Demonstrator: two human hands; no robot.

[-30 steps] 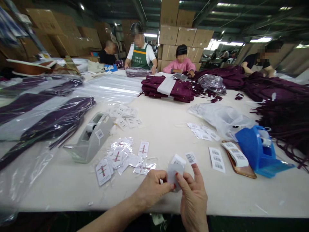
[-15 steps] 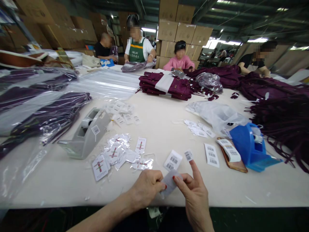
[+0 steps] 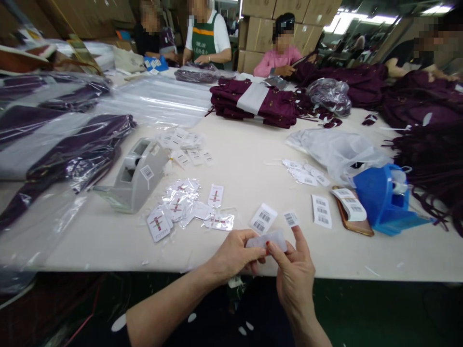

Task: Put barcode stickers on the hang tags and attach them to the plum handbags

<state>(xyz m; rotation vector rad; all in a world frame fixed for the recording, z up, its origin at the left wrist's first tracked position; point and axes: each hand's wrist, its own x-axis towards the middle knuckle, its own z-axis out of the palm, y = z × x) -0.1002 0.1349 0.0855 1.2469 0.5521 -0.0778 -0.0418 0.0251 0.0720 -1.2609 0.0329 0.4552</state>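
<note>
1. Holds whitish slip [image 3: 265,239] up front, at near side of smooth cream table [image 3: 249,164]; roughly oblong, cloudy-looking, thin
2. Clamps its left end between thumb and fingers of left hand [image 3: 235,253]
3. Pins its right part under thumb of right hand [image 3: 296,270], other fingers bent behind and partly hidden; stretches index finger up, apart from the rest, small square barcode sticker [image 3: 290,219] clinging to its tip
4. Just beyond slip: white label card [image 3: 263,218], flat, corners rounded, two printed barcodes
5. To left: heap of stiff tags [image 3: 177,205], overlapping, some under glossy crinkled film; next to it grey tape dispenser [image 3: 139,178], wedge-shaped, matt, sloping side
6. To right: narrow barcode strip [image 3: 321,211] lying flat; curled label roll end [image 3: 350,205] over thin brown case [image 3: 356,228] with metallic rim; blue tape dispenser [image 3: 385,202], angular, shiny plastic
7. Farther back: limp translucent bag [image 3: 336,152], all soft folds; burgundy cloth stack [image 3: 277,107], thickly folded, crossed by white paper band [image 3: 252,98]
8. Far left: purple bundles [image 3: 68,144] in slick clear plastic, wrinkled and glinting
</note>
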